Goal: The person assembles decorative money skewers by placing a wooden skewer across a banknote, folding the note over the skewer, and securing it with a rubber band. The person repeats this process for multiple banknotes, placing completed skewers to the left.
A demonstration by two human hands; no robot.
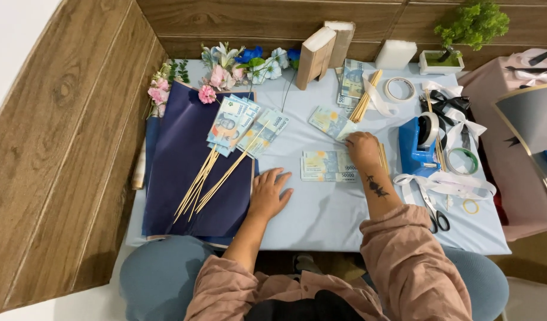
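Observation:
My left hand (268,194) lies flat and open on the light blue tabletop (321,208), beside the edge of a dark blue paper sheet (187,160). My right hand (364,148) is curled near a banknote (331,122), with a small stack of banknotes (327,164) just left of the wrist. Whether the fingers pinch the note is hidden. Several banknotes fixed to thin wooden skewers (240,128) lie fanned on the dark blue sheet. A bundle of bare skewers (365,98) lies beyond my right hand.
Artificial flowers (226,68) line the table's far left. A blue tape dispenser (417,145), tape rolls (399,89), ribbons (445,107) and scissors (434,211) sit at right. Wooden blocks (324,50) and a small potted plant (466,30) stand at the back wall.

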